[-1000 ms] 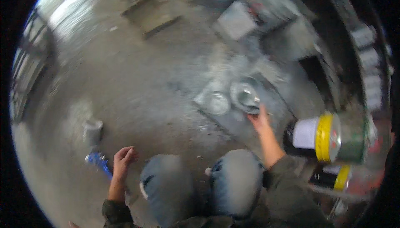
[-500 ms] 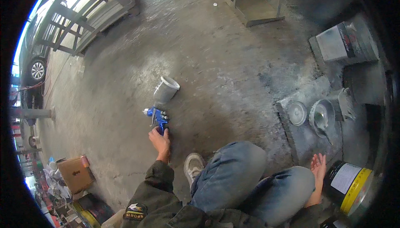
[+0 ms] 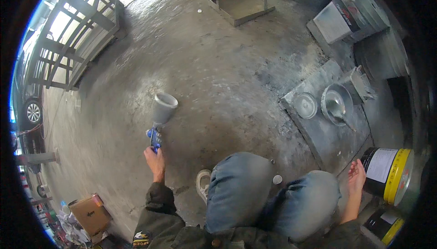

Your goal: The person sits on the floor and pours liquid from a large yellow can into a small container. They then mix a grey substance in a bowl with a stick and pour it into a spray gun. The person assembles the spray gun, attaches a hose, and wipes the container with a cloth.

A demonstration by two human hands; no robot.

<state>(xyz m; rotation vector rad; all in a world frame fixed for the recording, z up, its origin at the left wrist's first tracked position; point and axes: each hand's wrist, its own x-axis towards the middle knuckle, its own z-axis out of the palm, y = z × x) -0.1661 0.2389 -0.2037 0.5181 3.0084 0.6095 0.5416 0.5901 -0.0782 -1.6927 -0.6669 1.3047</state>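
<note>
Head view, clock read from its centre. Left hand (image 3: 155, 161) at 8, closed round the handle of a blue spray gun (image 3: 155, 139); grey cup (image 3: 163, 111) just beyond the gun body, toward 9, mouth open, no lid seen. Contents not visible. Joint between cup and gun too small to judge.

Main worry: spillage. If the cup is loaded, a quick turn of the wrist could tip it over the open rim; a loose joint might let it drop off. One-handed grip low on the handle likely leaves the gun top-heavy.

Right hand (image 3: 357, 175) at 4, well apart from the left, fingers loosely curled, nothing seen in it. Black-and-yellow bucket (image 3: 384, 174) just beside; contact unclear. A careless swing outward could knock it.

At 3, pan (image 3: 344, 96) on a floor slab (image 3: 348, 142), stirrer handle (image 3: 349, 125) jutting past the rim toward 4. A sleeve catching that handle could flip it out or drag the pan.

Between the knees (image 3: 243, 183), at 5, small white disc (image 3: 277, 179) on the floor: possible slip if stepped on.
</note>
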